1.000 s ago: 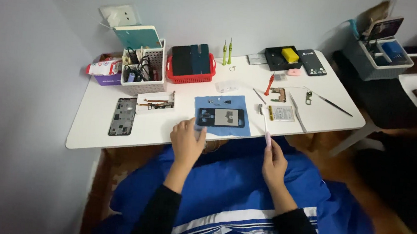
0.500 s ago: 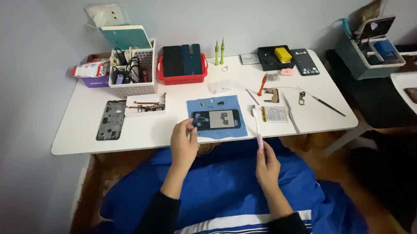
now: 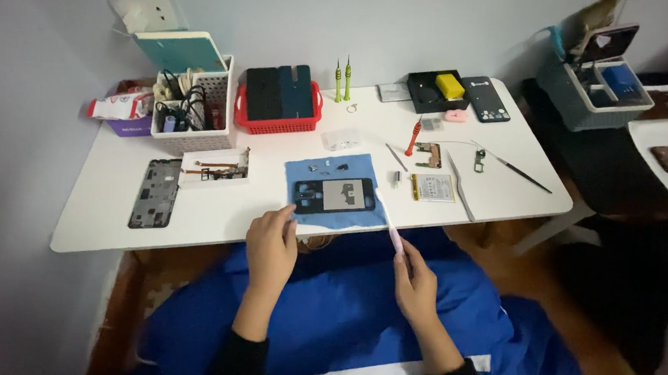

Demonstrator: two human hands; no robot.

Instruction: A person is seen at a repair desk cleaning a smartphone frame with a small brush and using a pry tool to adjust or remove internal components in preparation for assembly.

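Right hand [image 3: 415, 281] fingers grasp a pink tool [image 3: 392, 229]; left hand [image 3: 271, 242], released, touches the blue mat [image 3: 307, 174].

The white rectangular table [image 3: 214, 218] has a smooth, matt laminate-looking top. On it lies a blue cloth work mat [image 3: 324, 213], soft and matt, with a slightly frayed near edge. The dark opened phone body [image 3: 334, 195] on the mat shows a dull grey metallic plate inside a black plastic frame. The right hand [image 3: 416, 283] holds a thin pale pink plastic pry stick [image 3: 392, 229], smooth with a faint sheen. The red openwork basket [image 3: 277, 118] and the white perforated basket [image 3: 215, 113] both look like hard plastic. The blue garment [image 3: 356, 322] over the lap is matt woven cloth.
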